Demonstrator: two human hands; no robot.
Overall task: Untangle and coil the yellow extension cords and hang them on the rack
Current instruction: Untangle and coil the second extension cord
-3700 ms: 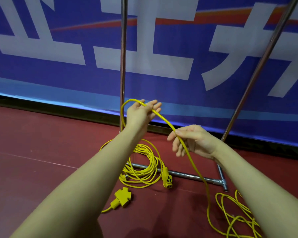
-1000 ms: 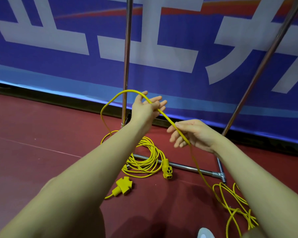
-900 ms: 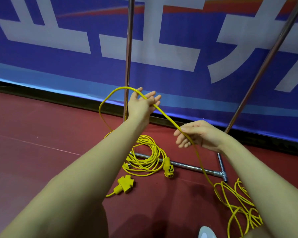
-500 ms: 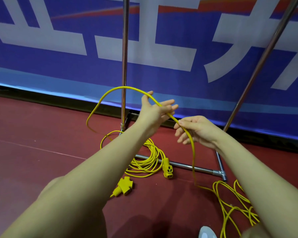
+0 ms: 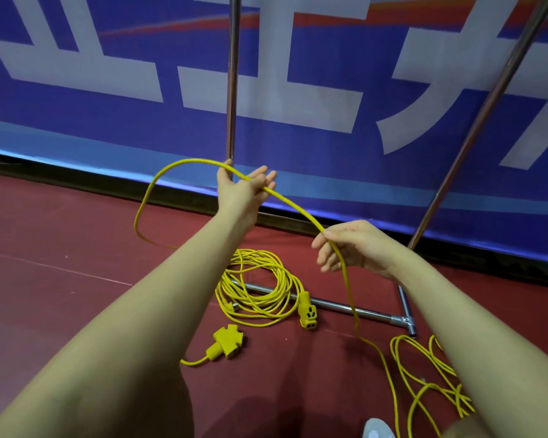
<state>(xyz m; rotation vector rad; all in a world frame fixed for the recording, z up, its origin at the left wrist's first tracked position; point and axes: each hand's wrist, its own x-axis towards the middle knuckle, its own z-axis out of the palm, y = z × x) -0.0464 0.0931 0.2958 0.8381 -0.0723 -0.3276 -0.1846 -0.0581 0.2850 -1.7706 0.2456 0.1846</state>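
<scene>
Dark red floor [image 5: 60,263]; behind it a blue banner [image 5: 108,121] with large white characters. Chrome rack [image 5: 231,90]: one upright post near centre, a second post leaning at right, a base bar lying on the floor.

Yellow extension cord [image 5: 298,210]: thin, round, bright yellow, smooth jacket. It arcs out left of the rack's centre post in a wide loop, crosses the left hand [image 5: 244,191], runs down to the right hand [image 5: 358,248], then drops to the floor in front of the base bar and ends in loose tangled loops [image 5: 424,374] near the bar's right end.

Left grip: palm up, fingers loosely curled round the cord. Right grip: thumb and forefinger pinch the cord, other fingers relaxed.

Second cord, a flat coil [image 5: 257,289], lies across the base bar; its yellow socket end [image 5: 307,311] rests against the bar. A yellow three-way plug adapter [image 5: 228,341] lies on the floor in front of the coil.
</scene>
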